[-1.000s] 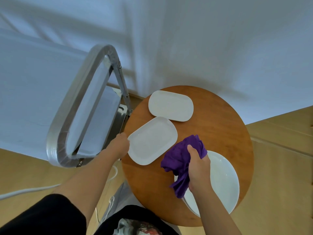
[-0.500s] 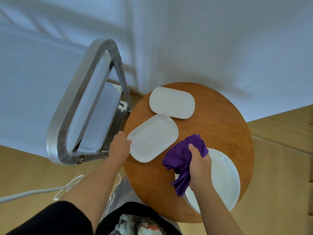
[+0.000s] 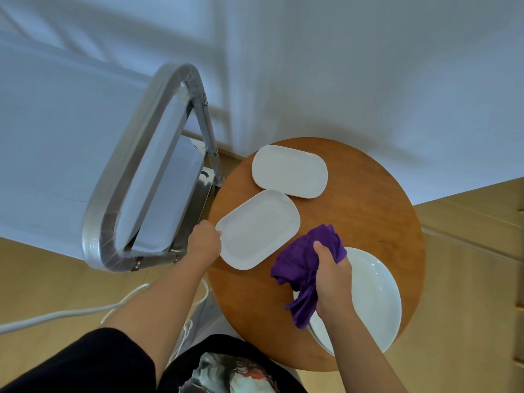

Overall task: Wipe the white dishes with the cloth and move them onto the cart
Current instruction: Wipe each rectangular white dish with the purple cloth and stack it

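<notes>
Three white dishes lie on a round wooden table (image 3: 368, 211) at centre right of the frame. A rounded rectangular dish (image 3: 259, 229) sits at the table's left edge, angled with its lower-left corner toward the cart; its surface is plain, glossy and shows no visible marks. A second rectangular dish (image 3: 289, 171) lies just above it toward the upper part of the table, their edges very near or touching. A round white plate (image 3: 374, 296) rests at the table's lower right, apparently atop another plate whose rim shows beneath. The left hand (image 3: 204, 243) pinches the lower-left edge of the nearer rectangular dish, fingers curled onto its rim. The right hand (image 3: 331, 279) is clenched round a bunched purple cloth (image 3: 307, 259), held above the left part of the round plate, with a tail of fabric hanging below the fist. The metal cart (image 3: 158, 194) stands at left centre of the frame, close against the table's left side, its film-wrapped handle loop (image 3: 113, 194) rising in front of the shelf. A white cable (image 3: 71, 313) trails over the wooden floor at lower left. A pale wall fills the upper frame.
</notes>
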Demonstrator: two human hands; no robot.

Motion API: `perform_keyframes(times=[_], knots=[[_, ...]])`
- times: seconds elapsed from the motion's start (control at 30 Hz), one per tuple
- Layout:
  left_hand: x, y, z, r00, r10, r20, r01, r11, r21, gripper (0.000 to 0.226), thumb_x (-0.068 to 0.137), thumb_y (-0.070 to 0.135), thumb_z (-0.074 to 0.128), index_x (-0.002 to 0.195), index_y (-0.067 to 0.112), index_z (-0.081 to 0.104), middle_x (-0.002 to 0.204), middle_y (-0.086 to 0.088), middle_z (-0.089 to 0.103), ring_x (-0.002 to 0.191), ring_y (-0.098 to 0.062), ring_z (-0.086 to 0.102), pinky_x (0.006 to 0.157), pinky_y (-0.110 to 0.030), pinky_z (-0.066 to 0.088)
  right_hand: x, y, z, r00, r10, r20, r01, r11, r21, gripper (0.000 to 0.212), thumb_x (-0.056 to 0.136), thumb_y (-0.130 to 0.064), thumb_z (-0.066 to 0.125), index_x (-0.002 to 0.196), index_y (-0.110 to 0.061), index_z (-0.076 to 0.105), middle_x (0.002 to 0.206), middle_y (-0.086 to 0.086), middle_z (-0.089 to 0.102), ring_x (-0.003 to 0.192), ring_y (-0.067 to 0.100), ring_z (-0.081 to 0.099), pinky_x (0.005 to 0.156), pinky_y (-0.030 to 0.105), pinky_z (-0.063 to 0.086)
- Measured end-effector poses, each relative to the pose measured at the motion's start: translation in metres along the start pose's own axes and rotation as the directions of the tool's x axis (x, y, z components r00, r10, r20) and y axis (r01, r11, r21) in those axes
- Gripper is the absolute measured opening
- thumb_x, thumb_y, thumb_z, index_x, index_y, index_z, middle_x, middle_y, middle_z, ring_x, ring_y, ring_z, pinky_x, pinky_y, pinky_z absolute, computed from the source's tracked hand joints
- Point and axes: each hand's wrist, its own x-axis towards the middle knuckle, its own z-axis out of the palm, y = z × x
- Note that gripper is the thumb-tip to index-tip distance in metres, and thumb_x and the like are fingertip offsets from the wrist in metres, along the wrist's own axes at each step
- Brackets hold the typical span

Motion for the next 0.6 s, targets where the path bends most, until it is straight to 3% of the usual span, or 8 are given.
perform_keyframes(times=[0.13, 0.23, 0.33, 0.4, 0.5, 0.6], knots=[[0.003, -0.001, -0.003, 0.998, 0.030, 0.061, -0.034, 0.998, 0.053, 0.019, 0.096, 0.022, 0.053, 0.104, 0.005, 0.053, 0.089, -0.007, 0.056, 0.078, -0.018, 0.056, 0.068, -0.026, 0.047, -0.001, 0.002, 0.002, 1.000, 0.005, 0.004, -0.005, 1.000, 0.001, 0.043, 0.092, -0.030, 0.059, 0.131, -0.020, 0.045, 0.100, 0.002, 0.060, 0.089, 0.019, 0.063, 0.055, 0.022, 0.050], [0.000, -0.003, -0.006, 0.994, 0.104, 0.019, -0.105, 0.993, 0.062, 0.010, 0.098, 0.023, 0.047, 0.096, 0.013, 0.043, 0.089, -0.004, 0.051, 0.077, -0.016, 0.054, 0.065, -0.026, 0.045, -0.002, 0.001, 0.002, 1.000, 0.007, 0.010, -0.007, 1.000, 0.020, 0.040, 0.091, -0.029, 0.059, 0.128, -0.019, 0.048, 0.101, 0.003, 0.062, 0.089, 0.020, 0.065, 0.054, 0.022, 0.050], [-0.008, -0.006, -0.005, 0.981, 0.188, -0.040, -0.192, 0.977, -0.095, 0.010, 0.099, 0.024, 0.043, 0.094, 0.016, 0.041, 0.086, -0.002, 0.051, 0.073, -0.011, 0.052, 0.059, -0.020, 0.042, -0.003, 0.000, 0.004, 1.000, 0.012, 0.008, -0.012, 1.000, 0.028, 0.037, 0.091, -0.028, 0.059, 0.126, -0.020, 0.049, 0.102, 0.004, 0.063, 0.090, 0.022, 0.065, 0.057, 0.025, 0.052], [-0.018, -0.003, -0.001, 0.987, 0.155, -0.038, -0.159, 0.934, -0.319, 0.012, 0.100, 0.028, 0.043, 0.101, 0.017, 0.039, 0.087, 0.003, 0.049, 0.081, -0.013, 0.055, 0.057, -0.017, 0.038, -0.004, 0.000, 0.006, 1.000, 0.017, 0.006, -0.017, 1.000, 0.023, 0.034, 0.092, -0.029, 0.059, 0.123, -0.022, 0.049, 0.101, 0.003, 0.063, 0.090, 0.021, 0.065, 0.060, 0.026, 0.053], [-0.031, 0.012, 0.003, 0.997, -0.025, 0.075, 0.071, 0.707, -0.704, 0.028, 0.099, 0.040, 0.041, 0.121, 0.023, 0.040, 0.105, 0.004, 0.050, 0.101, -0.017, 0.052, 0.068, -0.024, 0.048, -0.006, 0.001, 0.009, 1.000, 0.007, 0.025, -0.007, 1.000, 0.014, 0.025, 0.093, -0.033, 0.057, 0.116, -0.026, 0.050, 0.099, 0.001, 0.064, 0.089, 0.019, 0.066, 0.063, 0.027, 0.055], [-0.040, 0.027, 0.004, 0.957, -0.121, 0.263, 0.289, 0.461, -0.839, 0.032, 0.097, 0.052, 0.036, 0.116, 0.030, 0.049, 0.108, 0.001, 0.059, 0.102, -0.020, 0.056, 0.081, -0.038, 0.053, -0.009, 0.000, 0.009, 0.999, -0.002, 0.054, 0.002, 1.000, 0.003, 0.012, 0.094, -0.037, 0.053, 0.104, -0.031, 0.052, 0.100, -0.001, 0.065, 0.093, 0.019, 0.065, 0.078, 0.035, 0.057]])
